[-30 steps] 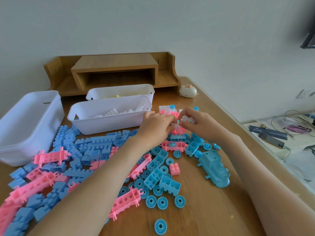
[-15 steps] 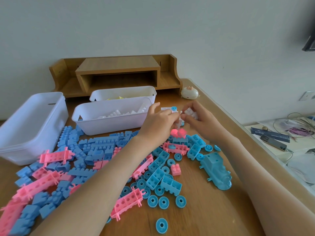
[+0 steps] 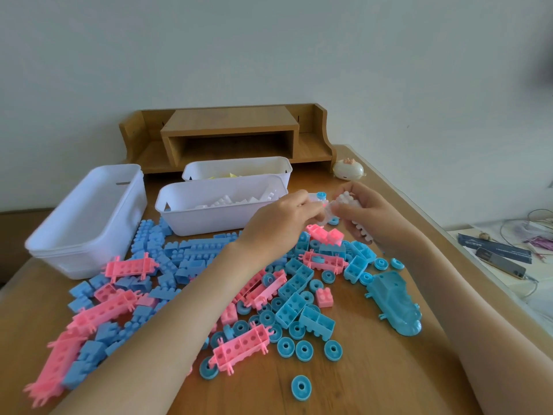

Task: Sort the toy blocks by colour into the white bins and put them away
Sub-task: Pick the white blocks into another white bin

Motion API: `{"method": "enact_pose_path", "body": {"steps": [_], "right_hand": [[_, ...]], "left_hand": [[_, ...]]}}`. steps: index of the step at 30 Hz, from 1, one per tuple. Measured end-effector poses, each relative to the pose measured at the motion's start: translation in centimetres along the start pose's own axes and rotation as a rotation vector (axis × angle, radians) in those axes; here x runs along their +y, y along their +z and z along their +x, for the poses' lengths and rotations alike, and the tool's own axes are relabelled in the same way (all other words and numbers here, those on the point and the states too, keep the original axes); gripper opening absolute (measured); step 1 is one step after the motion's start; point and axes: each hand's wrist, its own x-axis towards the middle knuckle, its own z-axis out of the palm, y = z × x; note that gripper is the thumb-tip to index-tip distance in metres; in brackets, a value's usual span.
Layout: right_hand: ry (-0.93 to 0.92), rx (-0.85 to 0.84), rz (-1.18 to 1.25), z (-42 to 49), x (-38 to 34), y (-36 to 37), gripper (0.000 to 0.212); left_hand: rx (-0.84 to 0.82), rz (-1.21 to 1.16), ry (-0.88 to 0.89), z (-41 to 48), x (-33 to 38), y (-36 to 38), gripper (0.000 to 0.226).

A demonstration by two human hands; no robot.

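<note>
You work on a smooth wooden table (image 3: 374, 384) with a soft sheen, and the desk shelf (image 3: 230, 121) behind it is the same grained wood. The white bins (image 3: 209, 218) are matt, slightly translucent plastic. The blue blocks (image 3: 294, 310), pink blocks (image 3: 241, 348) and white blocks (image 3: 348, 202) are smooth moulded plastic.

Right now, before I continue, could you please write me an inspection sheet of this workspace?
Surface: wooden table, strewn with blocks.
Job's things: front bin holds white pieces; rear bin holds yellow ones; left bin, floor hidden. Blue blocks, pink blocks and blue wheels lie unsorted.
Clutter: wooden shelf and a small white gadget at the back.
Hands: left hand and right hand both grip white blocks beside the front bin.
Cables: thin cables on a side surface, off the table.
Surroundings: plain wall.
</note>
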Motion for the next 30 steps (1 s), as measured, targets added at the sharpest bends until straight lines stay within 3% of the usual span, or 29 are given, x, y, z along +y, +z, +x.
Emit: {"method": "enact_pose_path", "body": {"steps": [4, 14, 19, 24, 30], "right_hand": [[-0.04, 0.008, -0.007, -0.2, -0.4, 0.9, 0.021], [-0.132, 0.054, -0.067, 0.3, -4.0, 3.9, 0.022], [-0.163, 0.016, -0.129, 1.6, -5.4, 6.4, 0.02], [-0.211, 0.068, -0.357, 4.3, -5.9, 8.9, 0.027], [-0.036, 0.044, -0.656, 5.9, -3.8, 9.7, 0.035]], "left_hand": [[0.043, -0.044, -0.096, -1.2, -0.7, -2.1, 0.029], [0.089, -0.089, -0.541, -5.2, -6.1, -6.2, 0.065], [0.078, -0.005, -0.645, -5.6, -7.5, -6.6, 0.064], [0.017, -0.026, -0.766, -5.0, -8.7, -7.0, 0.065], [-0.148, -0.087, -0.749, -5.8, -9.8, -6.5, 0.052]]}}
